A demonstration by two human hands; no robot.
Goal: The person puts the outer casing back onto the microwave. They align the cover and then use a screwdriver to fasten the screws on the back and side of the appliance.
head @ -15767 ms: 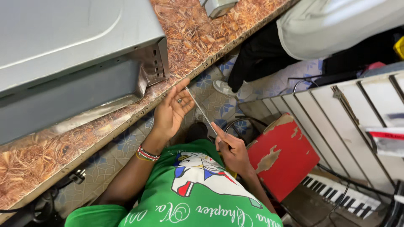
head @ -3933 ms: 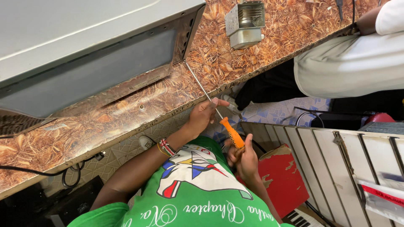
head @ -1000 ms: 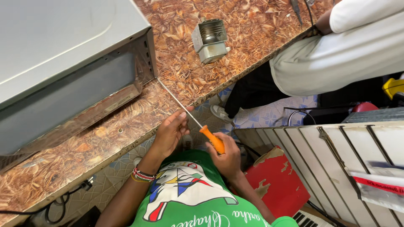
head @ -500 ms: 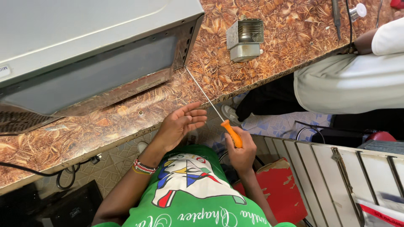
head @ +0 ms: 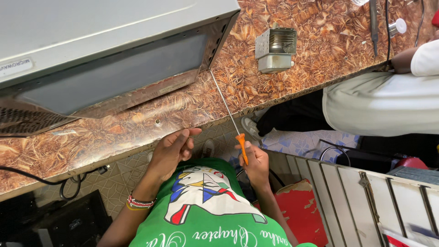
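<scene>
Nearest us, our right hand [head: 257, 161] is wrapped around the orange handle of the long screwdriver [head: 227, 110]; our left hand [head: 170, 150] is loosely curled with nothing in it, just short of the desk [head: 137, 128] edge. Half a second ago the left fingers were spread wide beside the shaft; now they've closed in and the handle sits a bit lower, so the right hand alone steers the tool. The thin steel shaft runs up over the glossy leaf-patterned desk top, tip at the near right corner of the grey sheet-metal microwave casing [head: 114, 50]. A small loose screw [head: 157, 122] lies near. Farther right: boxy finned metal part [head: 275, 49], then another person's pale sleeve [head: 388, 105].
</scene>
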